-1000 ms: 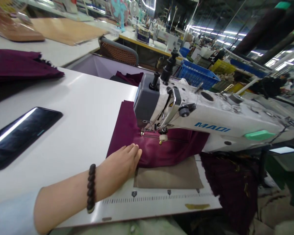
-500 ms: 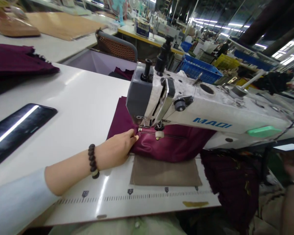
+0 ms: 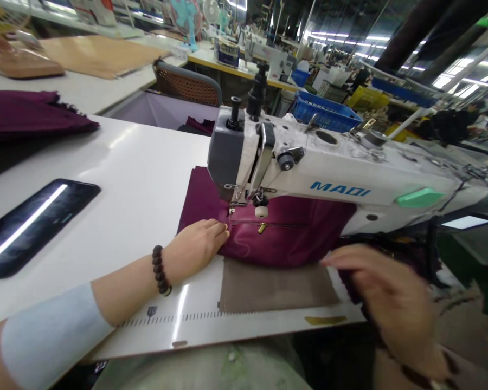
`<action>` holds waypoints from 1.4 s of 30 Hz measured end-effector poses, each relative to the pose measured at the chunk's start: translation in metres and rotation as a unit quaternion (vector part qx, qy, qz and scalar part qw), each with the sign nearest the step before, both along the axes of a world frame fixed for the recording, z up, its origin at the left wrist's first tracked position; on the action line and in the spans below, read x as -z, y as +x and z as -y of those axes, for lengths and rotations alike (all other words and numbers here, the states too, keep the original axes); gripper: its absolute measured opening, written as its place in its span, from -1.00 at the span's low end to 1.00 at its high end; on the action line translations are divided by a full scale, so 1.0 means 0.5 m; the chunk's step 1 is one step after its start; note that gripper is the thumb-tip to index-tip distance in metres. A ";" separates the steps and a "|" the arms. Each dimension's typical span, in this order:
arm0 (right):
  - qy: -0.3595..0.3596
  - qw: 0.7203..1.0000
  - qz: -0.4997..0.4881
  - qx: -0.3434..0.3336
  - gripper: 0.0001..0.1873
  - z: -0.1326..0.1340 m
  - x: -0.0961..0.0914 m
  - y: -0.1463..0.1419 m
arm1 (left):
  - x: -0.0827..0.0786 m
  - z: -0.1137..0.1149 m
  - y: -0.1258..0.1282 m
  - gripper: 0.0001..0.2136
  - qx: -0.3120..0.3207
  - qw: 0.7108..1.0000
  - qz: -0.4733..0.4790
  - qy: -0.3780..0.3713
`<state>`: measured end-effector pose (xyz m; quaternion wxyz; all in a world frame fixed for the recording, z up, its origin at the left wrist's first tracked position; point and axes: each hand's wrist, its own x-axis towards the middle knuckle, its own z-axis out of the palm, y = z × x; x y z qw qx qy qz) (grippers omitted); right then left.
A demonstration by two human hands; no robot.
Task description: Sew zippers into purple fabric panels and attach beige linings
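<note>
A maroon fabric piece (image 3: 293,235) with a zipper lies under the presser foot of a white MAQI sewing machine (image 3: 329,184). My left hand (image 3: 197,244), a dark bead bracelet on its wrist, rests with curled fingers on the fabric's left edge beside the needle. My right hand (image 3: 384,295) hovers blurred at the fabric's right front corner, fingers stretched out, holding nothing that I can see. A tan patch (image 3: 276,290) is set into the table (image 3: 126,184) in front of the fabric.
A black phone (image 3: 28,225) lies on the table at the left. Folded maroon cloth (image 3: 28,116) sits at the far left. More dark cloth (image 3: 390,249) hangs off the table's right edge. A chair (image 3: 187,84), blue crate (image 3: 323,111) and other workstations stand behind.
My right hand has come into view from the lower right and reached the fabric's right corner. My left hand slid forward to the fabric's edge by the needle and curled its fingers.
</note>
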<state>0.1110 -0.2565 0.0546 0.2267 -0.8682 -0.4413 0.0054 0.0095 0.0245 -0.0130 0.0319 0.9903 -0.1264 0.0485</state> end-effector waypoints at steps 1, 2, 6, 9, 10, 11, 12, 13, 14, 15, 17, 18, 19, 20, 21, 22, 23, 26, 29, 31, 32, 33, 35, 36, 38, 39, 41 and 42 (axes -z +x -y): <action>0.011 0.995 -0.046 -0.092 -0.64 -0.034 0.021 -0.038 | -0.005 -0.001 0.000 -0.76 -0.009 1.000 -0.007 -0.009; -0.028 0.982 -0.099 -0.160 -0.68 -0.069 0.040 -0.067 | -0.011 -0.003 0.004 -0.75 -0.028 0.999 -0.014 -0.022; -0.181 0.970 -0.087 -0.136 -0.58 -0.179 0.084 -0.097 | -0.032 -0.023 0.042 -0.72 -0.135 0.982 -0.035 -0.128; -0.196 0.968 -0.113 -0.112 -0.32 -0.217 0.086 -0.064 | -0.038 -0.040 0.072 -0.74 -0.187 0.950 -0.063 -0.240; -0.191 0.963 -0.152 -0.116 -0.25 -0.223 0.084 -0.052 | -0.037 -0.043 0.077 -0.74 -0.195 0.942 -0.073 -0.263; -0.188 0.954 -0.202 -0.118 -0.20 -0.227 0.082 -0.042 | -0.037 -0.045 0.081 -0.73 -0.200 0.936 -0.079 -0.277; -0.188 0.942 -0.254 -0.117 -0.16 -0.230 0.080 -0.034 | -0.037 -0.045 0.082 -0.73 -0.199 0.934 -0.080 -0.287; -0.190 0.928 -0.301 -0.112 -0.13 -0.231 0.080 -0.029 | -0.037 -0.045 0.082 -0.74 -0.195 0.932 -0.078 -0.295; -0.193 0.916 -0.335 -0.106 -0.10 -0.232 0.080 -0.026 | -0.037 -0.043 0.080 -0.75 -0.189 0.931 -0.075 -0.302; -0.193 0.909 -0.355 -0.101 -0.09 -0.233 0.082 -0.024 | -0.038 -0.041 0.078 -0.77 -0.182 0.931 -0.070 -0.309; -0.184 0.905 -0.370 -0.102 -0.08 -0.234 0.087 -0.023 | -0.040 -0.034 0.072 -0.82 -0.166 0.933 -0.063 -0.313; -0.181 0.903 -0.376 -0.105 -0.09 -0.235 0.090 -0.023 | -0.040 -0.030 0.070 -0.83 -0.161 0.937 -0.060 -0.304; -0.179 0.900 -0.382 -0.109 -0.09 -0.235 0.092 -0.022 | -0.039 -0.025 0.069 -0.79 -0.161 0.943 -0.054 -0.285; -0.178 0.897 -0.388 -0.110 -0.10 -0.236 0.094 -0.021 | -0.037 -0.020 0.069 -0.73 -0.164 0.951 -0.045 -0.259; -0.177 0.895 -0.395 -0.111 -0.12 -0.237 0.095 -0.021 | -0.033 -0.015 0.069 -0.69 -0.169 0.957 -0.034 -0.231; -0.176 0.893 -0.399 -0.109 -0.13 -0.238 0.095 -0.020 | -0.029 -0.010 0.071 -0.67 -0.172 0.963 -0.024 -0.205; -0.175 0.892 -0.404 -0.106 -0.15 -0.239 0.094 -0.020 | -0.023 -0.004 0.073 -0.68 -0.171 0.968 -0.015 -0.184; -0.179 0.888 -0.413 -0.092 -0.14 -0.237 0.089 -0.022 | -0.007 0.007 0.076 -0.78 -0.147 0.975 -0.005 -0.168; -0.173 0.880 -0.429 -0.112 -0.09 -0.226 0.084 -0.024 | -0.002 0.006 0.072 -0.83 -0.121 0.976 0.003 -0.182; -0.181 0.843 -0.475 -0.172 -0.13 -0.217 0.082 -0.019 | -0.004 -0.003 0.068 -0.80 -0.119 0.973 0.014 -0.198; -0.193 0.822 -0.498 -0.198 -0.18 -0.213 0.082 -0.014 | -0.006 -0.009 0.065 -0.81 -0.122 0.969 0.023 -0.215; -0.206 0.808 -0.510 -0.211 -0.23 -0.211 0.082 -0.008 | -0.008 -0.015 0.063 -0.83 -0.126 0.960 0.030 -0.249; -0.233 0.824 -0.481 -0.190 -0.37 -0.214 0.084 0.008 | -0.009 -0.026 0.062 -0.85 -0.131 0.921 0.029 -0.366; -0.235 0.854 -0.434 -0.167 -0.44 -0.220 0.087 0.018 | -0.008 -0.029 0.062 -0.82 -0.127 0.890 0.019 -0.437; -0.204 0.924 -0.298 -0.124 -0.53 -0.238 0.097 0.040 | -0.006 -0.031 0.064 -0.76 -0.117 0.824 -0.008 -0.555; -0.176 0.952 -0.226 -0.105 -0.57 -0.249 0.105 0.051 | -0.004 -0.030 0.065 -0.74 -0.113 0.802 -0.020 -0.587; -0.122 0.982 -0.126 -0.075 -0.62 -0.268 0.121 0.073 | -0.002 -0.028 0.067 -0.72 -0.113 0.775 -0.035 -0.620; -0.106 0.987 -0.106 -0.065 -0.65 -0.274 0.128 0.082 | -0.002 -0.027 0.067 -0.72 -0.112 0.770 -0.039 -0.627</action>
